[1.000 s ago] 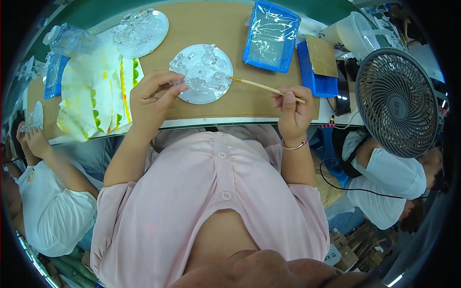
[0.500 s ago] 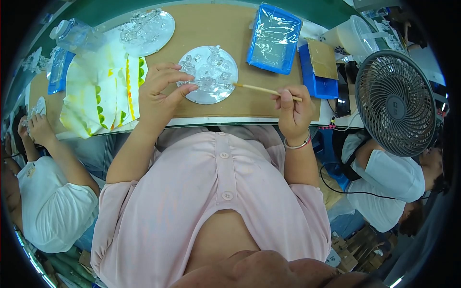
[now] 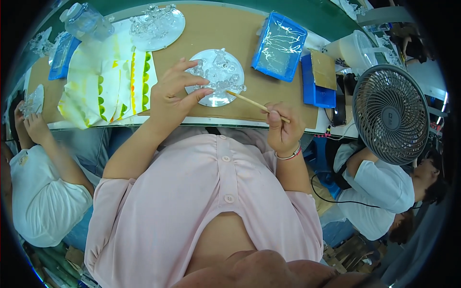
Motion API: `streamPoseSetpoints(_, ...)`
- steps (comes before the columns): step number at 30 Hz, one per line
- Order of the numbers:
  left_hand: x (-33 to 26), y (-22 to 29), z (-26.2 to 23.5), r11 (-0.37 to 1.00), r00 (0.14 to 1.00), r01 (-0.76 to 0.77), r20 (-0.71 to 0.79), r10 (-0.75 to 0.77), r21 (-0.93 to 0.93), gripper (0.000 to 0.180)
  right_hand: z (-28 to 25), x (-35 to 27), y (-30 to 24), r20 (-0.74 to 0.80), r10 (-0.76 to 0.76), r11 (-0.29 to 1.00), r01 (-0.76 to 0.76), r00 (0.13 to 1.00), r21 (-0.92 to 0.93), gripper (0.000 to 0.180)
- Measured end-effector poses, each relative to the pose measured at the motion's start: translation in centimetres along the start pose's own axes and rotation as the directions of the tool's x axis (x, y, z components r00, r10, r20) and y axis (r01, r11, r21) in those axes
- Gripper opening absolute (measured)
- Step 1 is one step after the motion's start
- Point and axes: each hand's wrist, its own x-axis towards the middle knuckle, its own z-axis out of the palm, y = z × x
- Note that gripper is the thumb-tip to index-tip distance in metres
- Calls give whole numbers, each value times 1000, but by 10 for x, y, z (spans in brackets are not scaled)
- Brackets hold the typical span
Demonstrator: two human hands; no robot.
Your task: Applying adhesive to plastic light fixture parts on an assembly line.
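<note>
A round white plate (image 3: 217, 100) bearing several small clear, glossy pieces (image 3: 222, 67) lies in front of me. My left hand (image 3: 176, 91) reaches over the plate's left edge, thumb and index finger closed in a pinch at a clear piece (image 3: 218, 88); the other fingers are lifted and bent. Between the fingertips the see-through piece is hard to make out. My right hand (image 3: 284, 126) grips a thin wooden stick (image 3: 257, 104) near its rear end. The stick's darker tip points left and meets the clear pieces at the plate's lower right.
Farther left stands a second plate (image 3: 165, 42) heaped with clear pieces, beside a patterned cloth (image 3: 113, 89) and a clear jar (image 3: 89, 24). To the right are a blue tray (image 3: 276, 69), a blue box (image 3: 319, 97), a plastic jug (image 3: 355, 48) and a fan (image 3: 391, 115). Co-workers sit on both sides.
The view has shifted slightly. My left fingertips have moved right over the plate, near its lower middle. My right hand has come lower and left, and the stick slants more steeply.
</note>
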Motion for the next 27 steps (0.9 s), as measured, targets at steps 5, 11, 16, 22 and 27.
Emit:
streamPoseSetpoints(5,-1,-6,-9,998,996,-70,49,69,9,25,0,-1,1,25,-64,997,63,998,33,14)
streamPoseSetpoints(11,13,-13,-20,990,993,103,61,-98,-93,41,-14,-9,1,-65,67,998,-66,996,16,13)
streamPoseSetpoints(16,13,-7,-26,968,940,251,235,-248,17,40,-9,-4,-10,71,-33,998,30,997,48,10)
streamPoseSetpoints(22,9,0,-27,966,947,257,194,-256,19,40,-6,-4,-8,15,-1,1000,1,1000,-29,11)
streamPoseSetpoints(27,9,-1,-25,986,972,84,207,-113,145,36,-15,-1,-8,-18,-54,996,55,998,63,13)
